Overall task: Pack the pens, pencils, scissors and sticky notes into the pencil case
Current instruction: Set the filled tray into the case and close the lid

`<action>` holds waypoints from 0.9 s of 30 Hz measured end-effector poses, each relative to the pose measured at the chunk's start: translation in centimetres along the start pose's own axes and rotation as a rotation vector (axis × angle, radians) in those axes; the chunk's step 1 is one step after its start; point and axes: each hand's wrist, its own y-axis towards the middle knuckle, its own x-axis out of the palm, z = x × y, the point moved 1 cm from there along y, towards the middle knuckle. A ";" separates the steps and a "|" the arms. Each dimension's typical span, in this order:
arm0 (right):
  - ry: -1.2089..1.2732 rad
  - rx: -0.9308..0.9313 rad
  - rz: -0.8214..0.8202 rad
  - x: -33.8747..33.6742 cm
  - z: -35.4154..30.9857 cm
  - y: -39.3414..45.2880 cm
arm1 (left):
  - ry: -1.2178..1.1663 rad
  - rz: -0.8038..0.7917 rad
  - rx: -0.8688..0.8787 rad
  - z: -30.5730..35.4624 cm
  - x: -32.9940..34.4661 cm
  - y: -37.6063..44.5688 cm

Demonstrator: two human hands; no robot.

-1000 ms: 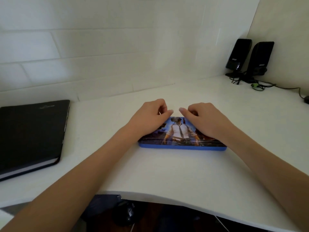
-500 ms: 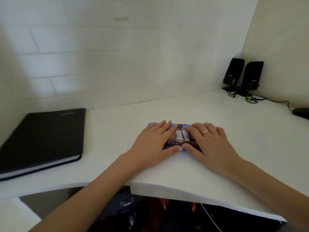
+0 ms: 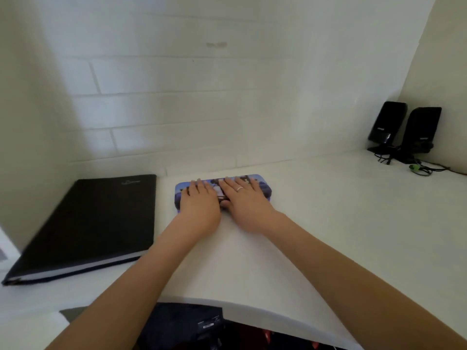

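Pencil case [image 3: 260,184]: lid shut, long axis laid parallel to the desk's [image 3: 328,223] far edge. Left hand [image 3: 199,202] and right hand [image 3: 243,198] were pressed flat on it, fingers straight, equally near.

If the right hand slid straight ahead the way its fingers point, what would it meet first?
The right hand lies flat on the closed pencil case, fingers pointing away towards the tiled wall. Past the case's far edge only bare desk shows, so the wall probably comes first, though depth is hard to judge.

Logos on the notebook [image 3: 96,223] and speakers [image 3: 404,130] are unreadable.
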 end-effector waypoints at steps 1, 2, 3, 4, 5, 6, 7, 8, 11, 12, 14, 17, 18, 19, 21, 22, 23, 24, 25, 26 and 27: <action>0.010 -0.007 -0.009 0.2 -0.8 1.2 | 0.000 -0.020 -0.028 -1.0 0.2 0.8; 0.019 -0.011 -0.014 0.5 -1.6 2.3 | -0.007 -0.036 -0.047 -2.0 0.4 1.5; 0.029 -0.014 -0.011 0.7 -2.2 3.3 | -0.021 -0.044 -0.059 -2.9 0.6 2.1; 0.037 -0.014 0.001 1.1 -2.8 4.1 | -0.039 -0.045 -0.064 -3.7 0.7 2.6; 0.044 -0.011 0.017 1.3 -3.2 4.8 | -0.064 -0.047 -0.062 -4.4 0.8 3.0; 0.045 -0.003 0.032 1.6 -3.5 5.4 | -0.092 -0.050 -0.055 -5.0 0.9 3.3; 0.044 0.005 0.041 1.8 -3.6 5.9 | -0.119 -0.053 -0.046 -5.4 0.9 3.6; 0.042 0.010 0.048 2.0 -3.5 6.3 | -0.137 -0.053 -0.039 -5.7 0.8 3.9; 0.057 0.026 0.053 2.1 -3.4 7.2 | -0.160 -0.031 -0.020 -6.3 1.1 5.0; 0.060 0.031 0.057 2.1 -3.4 7.6 | -0.165 -0.026 -0.016 -6.6 1.2 5.4; 0.060 0.036 0.060 2.3 -3.4 8.3 | -0.176 -0.020 -0.015 -7.1 1.3 6.2; 0.065 0.036 0.059 2.8 -3.3 9.2 | -0.192 -0.025 -0.020 -7.5 1.5 7.1; 0.063 0.027 0.065 2.9 -3.1 9.4 | -0.198 -0.019 -0.024 -7.5 1.6 7.3; 0.071 0.017 0.072 2.9 -2.9 9.5 | -0.202 -0.009 -0.027 -7.5 1.6 7.4; 0.080 -0.011 0.085 2.9 -2.7 9.4 | -0.202 0.006 -0.026 -7.5 1.7 7.4; 0.085 -0.026 0.095 2.9 -2.5 9.5 | -0.207 0.011 -0.027 -7.5 1.9 7.5; 0.096 -0.039 0.089 2.9 -2.3 9.4 | -0.218 0.003 -0.029 -7.5 1.8 7.6; 0.103 -0.064 0.084 2.9 -2.1 9.6 | -0.216 0.007 -0.031 -7.4 1.9 7.6; 0.118 -0.091 0.067 2.8 -1.7 9.5 | -0.219 0.009 -0.032 -7.4 1.8 7.4; 0.139 -0.118 0.053 2.7 -1.3 9.6 | -0.225 0.014 -0.034 -7.4 1.9 7.5; 0.183 -0.137 0.029 2.2 -0.9 9.2 | -0.248 0.006 -0.033 -7.4 1.8 7.4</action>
